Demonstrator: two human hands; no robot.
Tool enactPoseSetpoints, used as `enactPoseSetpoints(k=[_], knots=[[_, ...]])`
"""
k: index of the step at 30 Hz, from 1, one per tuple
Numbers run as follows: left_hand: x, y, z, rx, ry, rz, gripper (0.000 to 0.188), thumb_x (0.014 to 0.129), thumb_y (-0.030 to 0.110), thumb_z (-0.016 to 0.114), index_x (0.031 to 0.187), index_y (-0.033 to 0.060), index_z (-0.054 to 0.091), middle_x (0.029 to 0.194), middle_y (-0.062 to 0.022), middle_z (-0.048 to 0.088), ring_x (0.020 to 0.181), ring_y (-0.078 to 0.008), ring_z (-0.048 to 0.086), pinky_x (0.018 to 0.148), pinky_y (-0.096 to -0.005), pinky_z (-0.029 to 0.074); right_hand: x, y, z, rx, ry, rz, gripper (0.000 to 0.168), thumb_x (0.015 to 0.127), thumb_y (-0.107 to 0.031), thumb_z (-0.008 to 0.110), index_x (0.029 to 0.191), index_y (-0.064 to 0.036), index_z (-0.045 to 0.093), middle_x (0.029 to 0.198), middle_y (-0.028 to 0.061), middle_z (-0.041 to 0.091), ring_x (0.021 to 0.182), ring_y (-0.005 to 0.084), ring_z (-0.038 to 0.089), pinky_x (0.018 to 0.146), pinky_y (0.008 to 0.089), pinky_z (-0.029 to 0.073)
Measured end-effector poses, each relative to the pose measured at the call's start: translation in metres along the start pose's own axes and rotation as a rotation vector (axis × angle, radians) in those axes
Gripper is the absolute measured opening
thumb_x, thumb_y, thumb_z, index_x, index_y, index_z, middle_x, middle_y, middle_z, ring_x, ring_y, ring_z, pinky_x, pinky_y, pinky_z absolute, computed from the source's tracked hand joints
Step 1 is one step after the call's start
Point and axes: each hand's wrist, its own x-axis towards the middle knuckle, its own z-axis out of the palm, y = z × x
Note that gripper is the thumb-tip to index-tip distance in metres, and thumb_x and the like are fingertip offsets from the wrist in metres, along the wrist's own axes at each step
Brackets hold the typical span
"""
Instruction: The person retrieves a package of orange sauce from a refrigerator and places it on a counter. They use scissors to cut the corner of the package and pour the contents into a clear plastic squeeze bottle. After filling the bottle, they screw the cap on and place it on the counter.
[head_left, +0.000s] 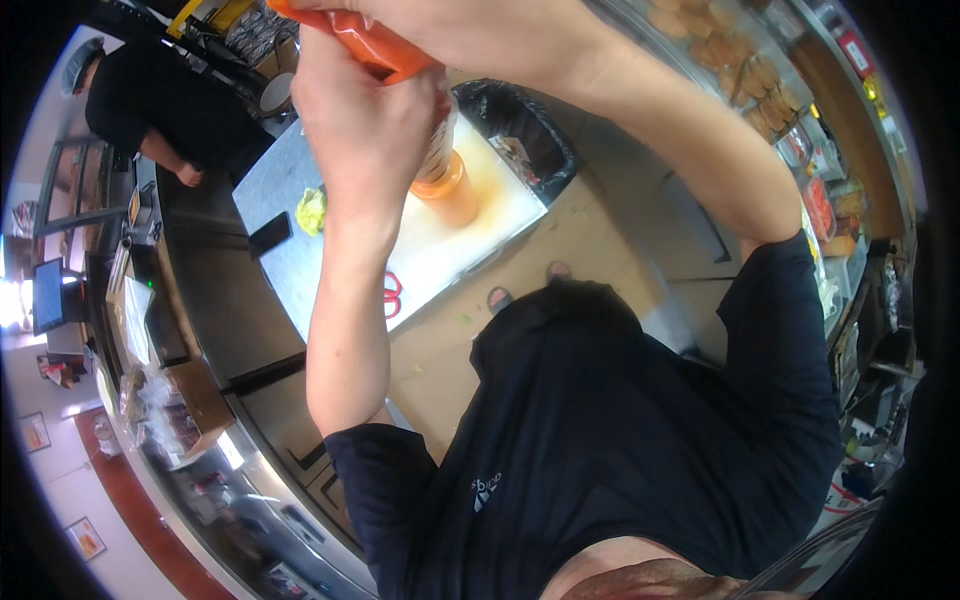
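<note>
High in front of me, my left hand (367, 120) grips a plastic bag of orange sauce (375, 46). My right hand (420, 19), partly cut off by the top edge, holds the upper part of the same bag. The bag's clear, printed lower end (441, 150) hangs below my left hand and meets the mouth of a sauce bottle (451, 201). Orange sauce fills much of the bottle, which stands upright on a white cutting board (427, 251). Whether sauce is flowing cannot be seen. Red-handled scissors (392, 295) lie beside my left forearm, their blades hidden.
A piece of lettuce (310, 211) and a black phone (270, 235) lie on the metal table (274, 169). Beyond the board stands a lined trash bin (551, 135). Food trays (720, 56) line the right counter. Another person (165, 97) stands at the far left.
</note>
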Motion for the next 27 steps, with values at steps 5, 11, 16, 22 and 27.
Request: enactPoseSetpoints(k=[5,11,16,22,27], knots=[[0.012,0.0,0.005,-0.003,0.031,-0.077,0.024,0.079,0.011,0.071,0.095,-0.0027,0.059,0.084,-0.013,0.066,0.08,-0.0198,0.067,0.08,-0.0306,0.052,-0.002,0.005,0.002,0.237,0.008,0.18,0.013,0.091,-0.007,0.052,0.087,0.004,0.058,0.079,0.0125,0.059,0.075,0.0199,0.057,0.069,0.0305,0.046],[0.0,0.003,0.009,-0.244,-0.041,-0.152,0.062,0.066,0.02,0.081,0.114,0.0008,0.047,0.103,-0.0161,0.062,0.093,-0.0272,0.064,0.081,-0.0339,0.054,-0.005,0.005,0.011,0.388,0.074,0.234,0.014,0.093,-0.007,0.049,0.082,0.001,0.054,0.076,0.0087,0.057,0.07,0.0157,0.055,0.067,0.0283,0.045],[-0.007,0.01,0.007,-0.177,-0.19,-0.202,0.04,0.072,0.016,0.076,0.1,-0.001,0.055,0.083,-0.0127,0.067,0.078,-0.0245,0.067,0.073,-0.0301,0.054,-0.011,0.008,0.019,0.553,0.131,0.327,0.014,0.094,-0.009,0.045,0.084,-0.001,0.05,0.075,0.0044,0.052,0.069,0.0114,0.05,0.063,0.0263,0.043],[-0.008,0.006,0.015,-0.099,-0.082,-0.059,0.032,0.074,0.014,0.074,0.097,-0.0013,0.056,0.075,-0.0119,0.067,0.071,-0.0238,0.067,0.067,-0.0297,0.053,-0.014,0.001,0.025,0.632,0.214,0.4,0.014,0.096,-0.011,0.043,0.085,-0.003,0.046,0.075,0.0022,0.046,0.068,0.0095,0.044,0.061,0.0251,0.039],[-0.008,0.001,0.016,-0.034,-0.079,-0.012,0.034,0.074,0.015,0.075,0.099,0.0002,0.055,0.079,-0.0119,0.067,0.074,-0.0248,0.067,0.068,-0.0304,0.053,-0.015,-0.005,0.027,0.656,0.266,0.411,0.013,0.096,-0.01,0.042,0.085,-0.004,0.046,0.076,0.0021,0.045,0.07,0.0097,0.043,0.063,0.0247,0.038]])
